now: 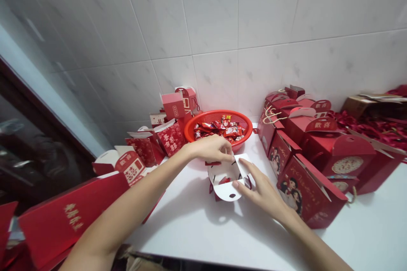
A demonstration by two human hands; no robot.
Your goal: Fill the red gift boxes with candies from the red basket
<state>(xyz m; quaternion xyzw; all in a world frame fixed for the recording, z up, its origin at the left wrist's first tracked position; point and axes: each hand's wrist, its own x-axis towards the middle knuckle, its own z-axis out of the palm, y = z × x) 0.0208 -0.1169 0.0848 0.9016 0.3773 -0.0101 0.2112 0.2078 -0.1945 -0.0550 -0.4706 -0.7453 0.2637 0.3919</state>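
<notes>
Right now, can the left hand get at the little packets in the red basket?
Probably yes: the left hand looks close to the red basket, whose open top leaves the little packets uncovered.

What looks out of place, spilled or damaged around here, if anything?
Nothing looks clearly damaged. The red-wrapped pieces lie inside the red basket, and the white-lined box stands open at the hands. One small red item on the table beside the basket might be stray; it's too small to identify.
</notes>
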